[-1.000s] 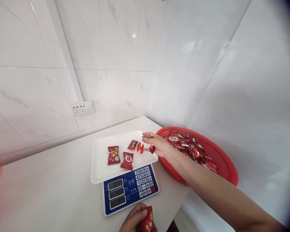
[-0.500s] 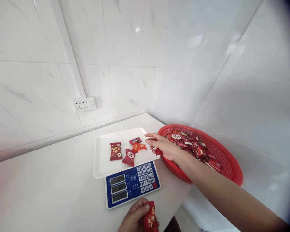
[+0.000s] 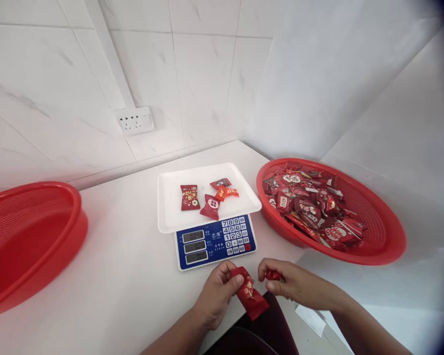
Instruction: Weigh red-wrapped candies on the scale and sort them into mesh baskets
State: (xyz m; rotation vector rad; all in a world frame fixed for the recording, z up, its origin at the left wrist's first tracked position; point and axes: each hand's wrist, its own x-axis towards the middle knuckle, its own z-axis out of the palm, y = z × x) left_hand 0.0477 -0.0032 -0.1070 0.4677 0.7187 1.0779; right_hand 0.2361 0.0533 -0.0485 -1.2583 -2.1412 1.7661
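Left hand (image 3: 215,296): fingers pinching one red packet (image 3: 250,294), held near the edge of the white tabletop (image 3: 122,246). Right hand (image 3: 294,283), just beside: fingers curled round a small red-wrapped piece (image 3: 273,275). Beyond: blue-faced scale (image 3: 214,251) carrying a white tray (image 3: 170,197) with assorted wrapped sweets (image 3: 189,197). Right: red basket (image 3: 390,236), heaped with packets (image 3: 309,207). Left: second red basket (image 3: 64,256), partly in view.

Red gold-lettered packet (image 3: 250,294), tilted; partly hidden red wrapper (image 3: 273,275) nearby
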